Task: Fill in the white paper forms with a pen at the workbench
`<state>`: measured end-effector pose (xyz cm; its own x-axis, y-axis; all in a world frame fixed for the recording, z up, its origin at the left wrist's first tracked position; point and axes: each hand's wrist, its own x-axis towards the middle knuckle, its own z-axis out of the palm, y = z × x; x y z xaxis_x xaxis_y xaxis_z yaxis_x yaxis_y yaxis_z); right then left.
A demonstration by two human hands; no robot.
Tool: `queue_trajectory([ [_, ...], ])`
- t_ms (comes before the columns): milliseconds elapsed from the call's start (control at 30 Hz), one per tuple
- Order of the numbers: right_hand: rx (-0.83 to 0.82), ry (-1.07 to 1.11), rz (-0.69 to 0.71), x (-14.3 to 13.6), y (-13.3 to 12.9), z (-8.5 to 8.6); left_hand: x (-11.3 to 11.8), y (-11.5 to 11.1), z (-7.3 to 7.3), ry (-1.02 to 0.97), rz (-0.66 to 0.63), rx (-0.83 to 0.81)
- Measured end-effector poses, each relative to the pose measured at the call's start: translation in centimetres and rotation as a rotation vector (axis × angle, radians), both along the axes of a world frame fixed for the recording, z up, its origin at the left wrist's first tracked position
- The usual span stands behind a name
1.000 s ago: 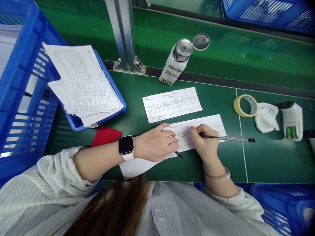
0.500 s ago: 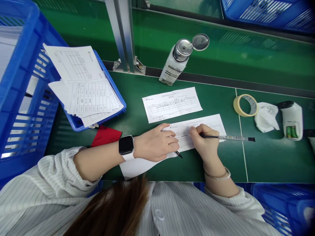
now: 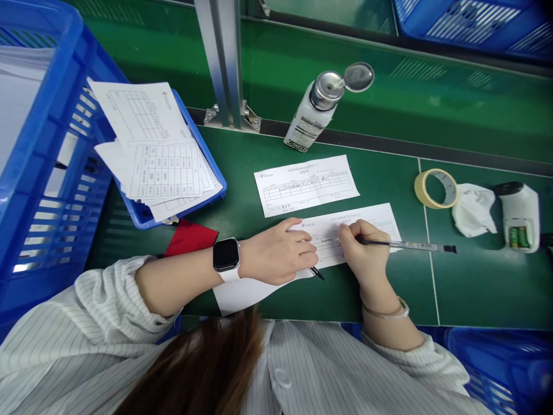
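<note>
My right hand [image 3: 363, 251] is closed around a slim clear-barrelled pen [image 3: 419, 246], its fingers near the ruled rows of a printed paper form [image 3: 380, 217]. The pen's tip is hidden behind the fingers. My left hand [image 3: 279, 253] rests on the left part of the same form, fingers lightly bent and lying over it. A black pointed piece [image 3: 317, 272] sticks out from under these fingers; its other end is covered. Above lies a second form [image 3: 306, 184] with handwriting in its table. Under my left wrist is another white sheet [image 3: 246, 295].
A blue tray [image 3: 218, 193] piled with papers [image 3: 162, 170] stands left beside a large blue crate [image 3: 82, 52]. A red piece [image 3: 190, 236] lies near my left forearm. Behind stands a dispenser bottle [image 3: 309, 115] with its lid up. Right are tape [image 3: 419, 190], crumpled tissue [image 3: 473, 210] and a white handheld device [image 3: 521, 213].
The whole view has shifted slightly, so everything appears a little farther right. Both hands keep nearly the same pose on the form, and the pen stays in my right hand.
</note>
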<state>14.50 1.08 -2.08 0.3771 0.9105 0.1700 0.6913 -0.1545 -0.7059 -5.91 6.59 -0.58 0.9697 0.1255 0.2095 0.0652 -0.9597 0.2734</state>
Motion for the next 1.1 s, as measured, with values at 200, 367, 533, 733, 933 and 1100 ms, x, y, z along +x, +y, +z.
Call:
queue_trajectory([
  [200, -0.002, -0.01, 0.008, -0.02, 0.02, 0.01, 0.0, 0.0, -0.03, 0.0, -0.002, -0.001],
  [367, 0.012, -0.008, 0.014, 0.01, 0.05, -0.11, 0.12, 0.01, -0.09, -0.004, -0.001, 0.003],
  [533, 0.013, -0.01, 0.028, 0.06, 0.02, -0.12, 0.12, 0.0, -0.1, -0.006, 0.006, 0.007],
  [733, 0.037, 0.009, 0.012, 0.06, 0.02, -0.15, 0.04, 0.01, -0.08, 0.002, 0.005, 0.01],
  [933, 0.036, 0.012, 0.009, -0.03, 0.07, -0.11, 0.09, 0.02, 0.0, 0.005, 0.006, 0.012],
  [1100, 0.044, 0.004, 0.008, 0.01, 0.08, -0.19, 0.07, -0.01, -0.02, 0.005, 0.004, 0.009],
])
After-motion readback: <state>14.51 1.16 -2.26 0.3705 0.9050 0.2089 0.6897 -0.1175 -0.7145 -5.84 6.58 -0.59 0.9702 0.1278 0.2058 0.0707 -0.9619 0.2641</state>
